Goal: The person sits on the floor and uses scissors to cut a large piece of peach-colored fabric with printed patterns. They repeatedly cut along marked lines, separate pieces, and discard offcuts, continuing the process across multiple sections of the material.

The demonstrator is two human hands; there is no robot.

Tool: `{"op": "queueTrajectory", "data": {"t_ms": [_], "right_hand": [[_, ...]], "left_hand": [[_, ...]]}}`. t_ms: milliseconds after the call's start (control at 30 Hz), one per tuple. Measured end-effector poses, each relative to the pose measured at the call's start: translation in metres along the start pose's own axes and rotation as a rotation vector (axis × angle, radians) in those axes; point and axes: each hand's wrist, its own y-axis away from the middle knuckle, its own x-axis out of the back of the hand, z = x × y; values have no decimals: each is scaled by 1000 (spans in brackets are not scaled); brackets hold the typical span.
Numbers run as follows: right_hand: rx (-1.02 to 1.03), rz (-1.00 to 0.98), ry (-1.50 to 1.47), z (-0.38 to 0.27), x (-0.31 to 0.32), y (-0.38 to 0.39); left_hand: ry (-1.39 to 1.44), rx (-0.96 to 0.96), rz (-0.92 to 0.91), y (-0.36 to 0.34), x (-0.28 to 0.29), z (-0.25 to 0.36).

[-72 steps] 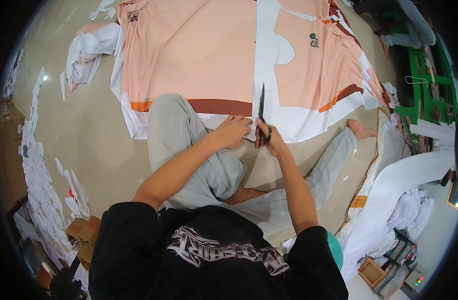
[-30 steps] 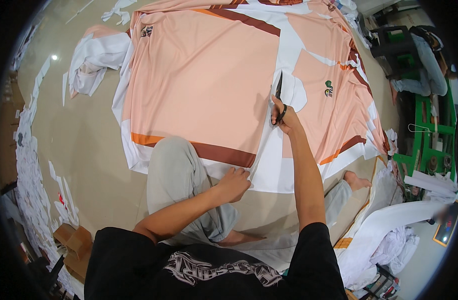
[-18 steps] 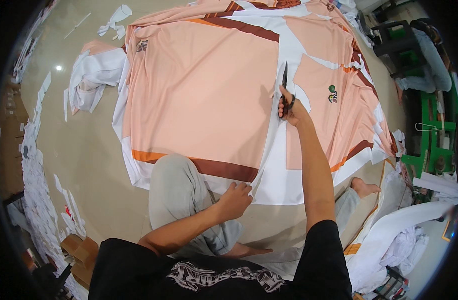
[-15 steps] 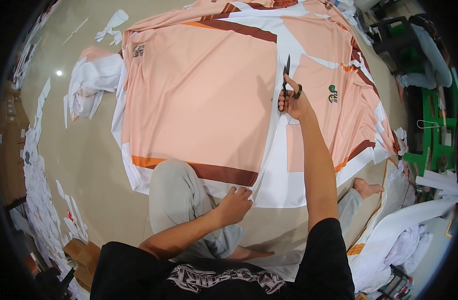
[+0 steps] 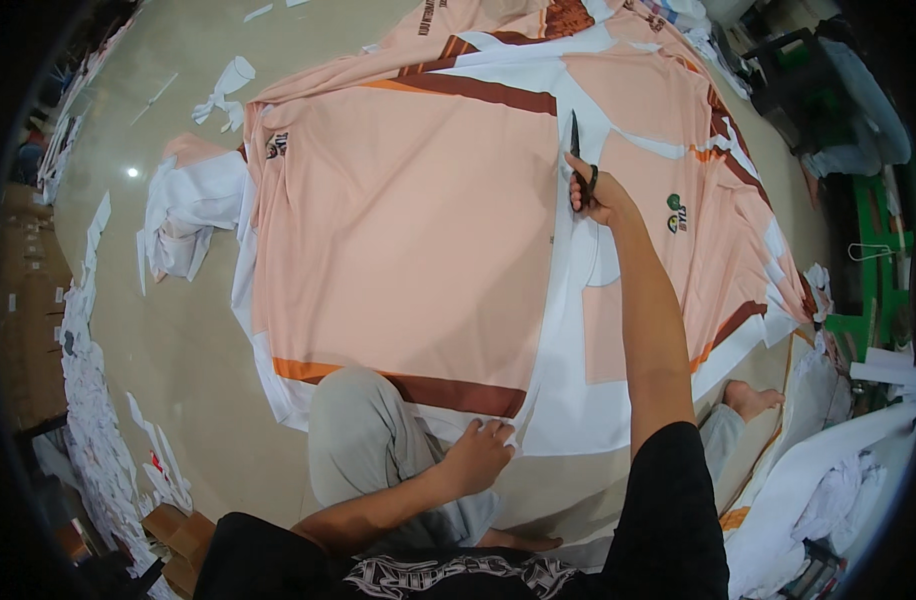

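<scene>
A large peach printed fabric with white margins and maroon-and-orange bands is spread on the floor before my bent knees. My right hand, arm stretched out, is closed on black-handled scissors, their blades pointing away from me along the white strip between two peach panels, near the upper end of the left panel. A slit runs from the hem up that strip. At the bottom hem beside my knee, my left hand pinches the white fabric edge next to the slit.
White scraps line the left, beside cardboard boxes. A folded fabric piece lies left of the sheet. At right are a green metal frame, white rolled material and another person's legs.
My right hand and scissors have travelled from the hem up the white strip, leaving a slit behind them. My left hand stays at the hem. The whole view has shifted.
</scene>
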Motion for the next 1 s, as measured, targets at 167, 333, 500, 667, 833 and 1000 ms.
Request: {"op": "queueTrajectory", "data": {"t_ms": [167,333,500,667,833,1000], "right_hand": [[-122,-65,-87,-29,-10,-3],[-46,-15,-54,-54,12,-54],[-66,-6,245,-36,29,-1],[376,595,1036,72,33,118],[787,884,1145,207,95,267],[313,560,1139,299,82,436]], "left_hand": [[18,22,24,6,0,1],[-59,-42,26,3,1,1],[89,-31,38,-24,59,-40],[-173,512,520,-97,191,-207],[-293,638,573,-9,173,-222],[-355,400,308,161,69,-228]]}}
